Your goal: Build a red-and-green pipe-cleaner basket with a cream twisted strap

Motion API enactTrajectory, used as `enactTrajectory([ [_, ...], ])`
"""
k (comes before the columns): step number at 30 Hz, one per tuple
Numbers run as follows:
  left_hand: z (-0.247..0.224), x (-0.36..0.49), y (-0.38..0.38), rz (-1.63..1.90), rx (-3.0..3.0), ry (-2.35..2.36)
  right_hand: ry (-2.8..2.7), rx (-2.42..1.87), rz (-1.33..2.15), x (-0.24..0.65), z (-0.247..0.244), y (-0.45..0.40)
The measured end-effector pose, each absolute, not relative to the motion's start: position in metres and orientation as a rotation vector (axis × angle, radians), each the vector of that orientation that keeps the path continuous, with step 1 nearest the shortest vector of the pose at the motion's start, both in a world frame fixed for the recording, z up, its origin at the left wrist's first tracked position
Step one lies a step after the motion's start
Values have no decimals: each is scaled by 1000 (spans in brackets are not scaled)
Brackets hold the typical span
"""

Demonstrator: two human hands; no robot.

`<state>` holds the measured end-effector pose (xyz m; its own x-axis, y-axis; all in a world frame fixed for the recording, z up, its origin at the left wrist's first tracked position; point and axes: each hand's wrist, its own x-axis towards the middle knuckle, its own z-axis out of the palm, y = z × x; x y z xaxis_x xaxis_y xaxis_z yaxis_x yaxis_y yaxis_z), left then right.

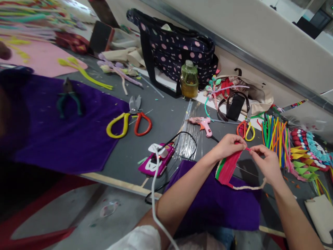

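Note:
A flat piece of pipe cleaners laid side by side, mostly red with a green and a white strip along its left edge, hangs from my left hand. That hand is closed in a pinch on its top edge. Just to the right, my right hand pinches the short red end that sticks out from the top. A loose cream pipe cleaner runs from the piece's lower corner toward my right wrist. Under both hands lies a purple cloth.
A pink glue gun lies beyond my hands, near clear glue sticks. Scissors and bundled pipe cleaners lie right. Larger scissors, a purple power strip with a white cable and pliers are left. A bottle stands behind.

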<state>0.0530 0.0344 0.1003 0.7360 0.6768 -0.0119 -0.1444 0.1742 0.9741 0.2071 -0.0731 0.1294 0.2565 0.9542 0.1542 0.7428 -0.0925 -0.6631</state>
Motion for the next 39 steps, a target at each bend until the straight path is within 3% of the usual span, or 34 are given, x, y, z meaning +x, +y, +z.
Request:
enactTrajectory([
  [4, 101, 53, 34, 611, 1299, 486, -1108, -1792, 1153, 215, 134, -67],
  [7, 101, 52, 35, 603, 1298, 479, -1068, -1754, 1245, 217, 135, -66],
  [11, 98, 53, 35, 601, 1261, 478, -1475, -1814, 833, 218, 136, -73],
  [18, 96, 56, 35, 584, 1261, 480, -2373, -1816, -400, 210, 136, -79],
  [23, 98, 54, 35, 587, 1230, 488, -2386, -1766, -675, 205, 132, -80],
  [28, 100, 53, 35, 591, 1234, 486, -2115, -1786, -315, 203, 132, -83],
  [36, 99, 54, 34, 599, 1318, 416, -1030, -1804, 1056, 211, 131, -71],
  [39, 99, 54, 34, 614, 1287, 436, -961, -1775, 1104, 212, 128, -69],
])
